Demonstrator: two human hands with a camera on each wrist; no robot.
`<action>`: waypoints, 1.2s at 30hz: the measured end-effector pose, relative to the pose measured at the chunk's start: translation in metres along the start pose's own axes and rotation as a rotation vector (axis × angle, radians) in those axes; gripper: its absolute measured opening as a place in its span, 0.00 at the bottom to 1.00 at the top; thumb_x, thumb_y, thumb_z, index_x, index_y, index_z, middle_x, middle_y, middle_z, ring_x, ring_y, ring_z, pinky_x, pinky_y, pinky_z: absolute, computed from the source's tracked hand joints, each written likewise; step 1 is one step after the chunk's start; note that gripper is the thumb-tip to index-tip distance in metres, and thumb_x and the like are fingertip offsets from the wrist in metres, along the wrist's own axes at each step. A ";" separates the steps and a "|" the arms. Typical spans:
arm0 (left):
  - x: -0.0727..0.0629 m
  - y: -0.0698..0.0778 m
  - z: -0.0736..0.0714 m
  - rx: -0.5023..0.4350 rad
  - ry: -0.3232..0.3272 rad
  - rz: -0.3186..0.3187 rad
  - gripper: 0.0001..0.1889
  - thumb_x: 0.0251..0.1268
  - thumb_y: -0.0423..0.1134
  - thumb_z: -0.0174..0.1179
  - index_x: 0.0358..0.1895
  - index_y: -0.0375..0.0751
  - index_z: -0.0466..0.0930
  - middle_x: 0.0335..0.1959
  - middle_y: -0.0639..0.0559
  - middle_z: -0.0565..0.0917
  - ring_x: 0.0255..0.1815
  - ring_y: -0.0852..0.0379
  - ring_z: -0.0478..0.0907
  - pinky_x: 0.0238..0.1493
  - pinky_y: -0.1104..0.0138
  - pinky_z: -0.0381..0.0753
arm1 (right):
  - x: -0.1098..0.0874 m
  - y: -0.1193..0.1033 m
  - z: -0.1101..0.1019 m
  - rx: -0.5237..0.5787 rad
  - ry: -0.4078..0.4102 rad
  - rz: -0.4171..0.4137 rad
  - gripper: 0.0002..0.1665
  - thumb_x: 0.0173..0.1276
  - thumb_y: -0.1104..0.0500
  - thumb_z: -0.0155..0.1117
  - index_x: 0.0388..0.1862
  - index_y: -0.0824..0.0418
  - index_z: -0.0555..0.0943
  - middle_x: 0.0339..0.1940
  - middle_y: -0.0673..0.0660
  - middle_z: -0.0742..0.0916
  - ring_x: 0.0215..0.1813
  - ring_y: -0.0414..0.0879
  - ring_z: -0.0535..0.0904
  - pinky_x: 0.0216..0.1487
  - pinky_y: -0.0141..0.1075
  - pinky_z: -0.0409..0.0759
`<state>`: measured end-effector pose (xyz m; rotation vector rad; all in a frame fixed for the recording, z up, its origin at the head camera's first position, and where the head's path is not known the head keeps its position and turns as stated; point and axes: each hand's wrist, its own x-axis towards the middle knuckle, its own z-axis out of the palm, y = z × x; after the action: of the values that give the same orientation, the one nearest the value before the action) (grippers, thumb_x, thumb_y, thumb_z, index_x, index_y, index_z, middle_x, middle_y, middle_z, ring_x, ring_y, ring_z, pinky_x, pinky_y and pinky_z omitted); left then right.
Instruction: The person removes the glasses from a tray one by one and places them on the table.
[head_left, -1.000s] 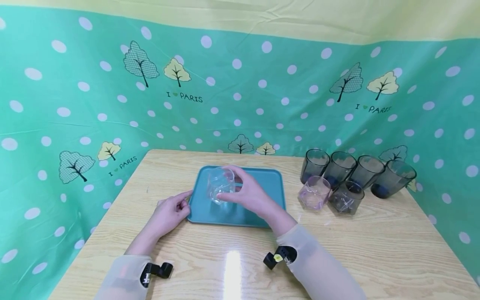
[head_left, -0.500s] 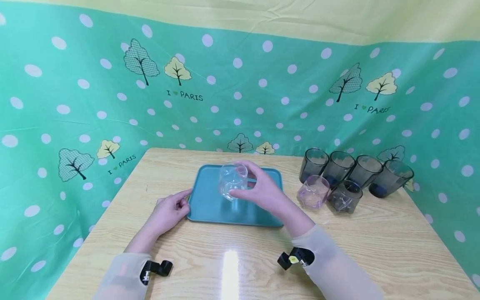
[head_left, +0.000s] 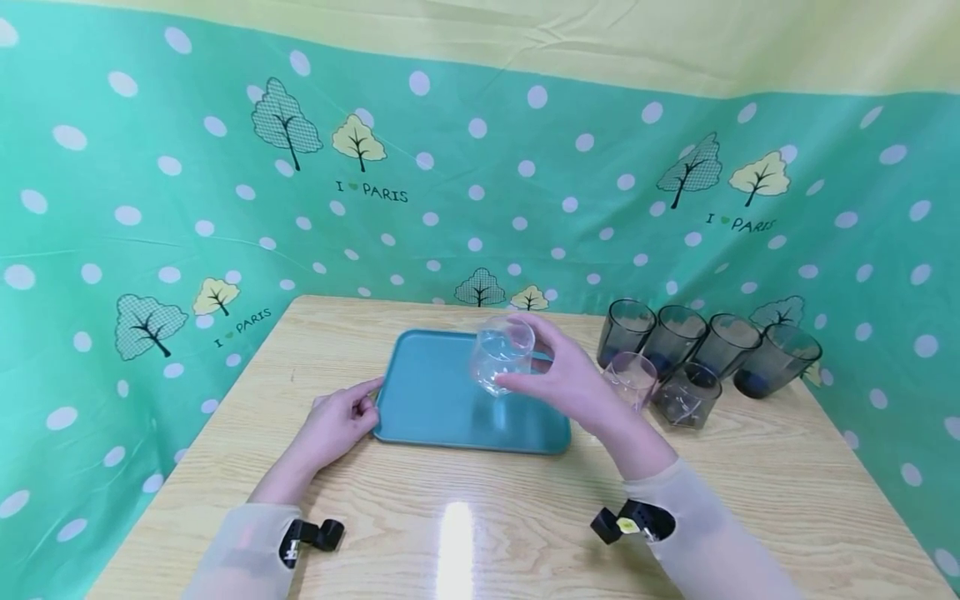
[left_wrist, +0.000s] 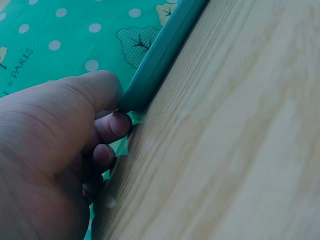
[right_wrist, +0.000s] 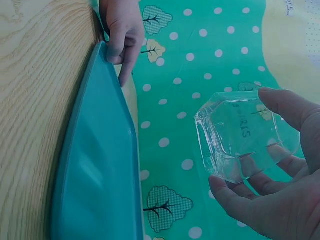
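Observation:
In the head view my right hand (head_left: 566, 375) holds a clear short drinking glass (head_left: 501, 358) above the right half of the teal tray (head_left: 427, 421). In the right wrist view the thumb and fingers grip the faceted glass (right_wrist: 240, 135) around its sides, apart from the tray (right_wrist: 100, 165). At the tray's left edge, my left hand (head_left: 341, 423) pinches the rim. The left wrist view shows the left thumb (left_wrist: 102, 90) against the tray rim (left_wrist: 155, 62), an index fingertip just below it and the other fingers curled.
On the right of the wooden table (head_left: 360, 525) several tall smoky glasses (head_left: 628, 327) stand in a row. In front are a short pink-tinted glass (head_left: 630, 375) and a short dark glass (head_left: 688, 396). A green dotted cloth (head_left: 450, 208) hangs behind.
My right hand has carried the clear glass rightward over the tray, from left of its middle to the right half. The left hand and tray stay in place.

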<state>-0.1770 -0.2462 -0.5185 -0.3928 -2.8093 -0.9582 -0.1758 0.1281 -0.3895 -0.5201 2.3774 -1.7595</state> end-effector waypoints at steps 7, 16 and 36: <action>-0.001 0.000 -0.001 0.005 0.000 0.011 0.27 0.70 0.31 0.62 0.72 0.32 0.82 0.27 0.63 0.77 0.31 0.58 0.75 0.63 0.37 0.68 | -0.014 -0.004 -0.025 -0.014 0.021 0.032 0.49 0.67 0.55 0.86 0.83 0.43 0.72 0.79 0.54 0.79 0.78 0.59 0.76 0.70 0.54 0.80; 0.001 0.000 -0.004 -0.011 -0.014 0.008 0.28 0.70 0.30 0.62 0.73 0.32 0.81 0.28 0.62 0.78 0.30 0.59 0.74 0.63 0.37 0.67 | -0.030 -0.009 -0.056 -0.071 0.073 0.039 0.47 0.70 0.52 0.84 0.84 0.44 0.71 0.79 0.51 0.78 0.79 0.55 0.75 0.72 0.47 0.77; 0.001 0.000 -0.003 -0.008 -0.022 0.000 0.27 0.72 0.31 0.62 0.73 0.33 0.81 0.28 0.62 0.77 0.30 0.59 0.74 0.61 0.38 0.67 | -0.067 -0.007 -0.114 -0.203 0.193 0.061 0.47 0.75 0.50 0.79 0.87 0.45 0.66 0.78 0.54 0.78 0.74 0.49 0.77 0.61 0.28 0.79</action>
<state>-0.1774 -0.2477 -0.5155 -0.4075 -2.8260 -0.9707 -0.1479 0.2527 -0.3535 -0.3091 2.6907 -1.6197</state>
